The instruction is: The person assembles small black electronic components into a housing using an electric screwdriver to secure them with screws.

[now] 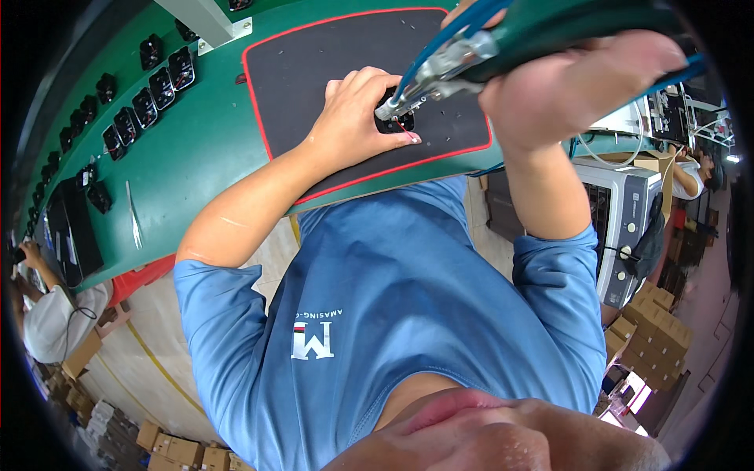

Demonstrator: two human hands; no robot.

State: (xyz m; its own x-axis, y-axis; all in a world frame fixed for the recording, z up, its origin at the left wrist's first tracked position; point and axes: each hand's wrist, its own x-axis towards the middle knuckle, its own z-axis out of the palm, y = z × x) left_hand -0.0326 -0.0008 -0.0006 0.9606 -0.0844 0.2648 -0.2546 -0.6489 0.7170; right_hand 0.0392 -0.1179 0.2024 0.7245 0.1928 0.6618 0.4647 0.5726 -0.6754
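My left hand (349,118) is closed around a small black housing (407,123), thumb on its near edge and fingers on its far side. A short red wire shows in the housing. It rests on a dark mat (302,74) with a red border. My right hand (542,102) grips a powered screwdriver (448,64) with a dark green body and a blue hose along it. The tool slants down to the left, its metal tip at the housing. Whether the tip touches a screw is hidden.
Rows of similar black housings (144,107) stand on the green table (208,149) at the left. Tweezers (133,213) and a black tray (75,235) lie nearer. A metal post (200,20) rises behind. A grey-white machine (624,228) stands at right; other people work at both sides.
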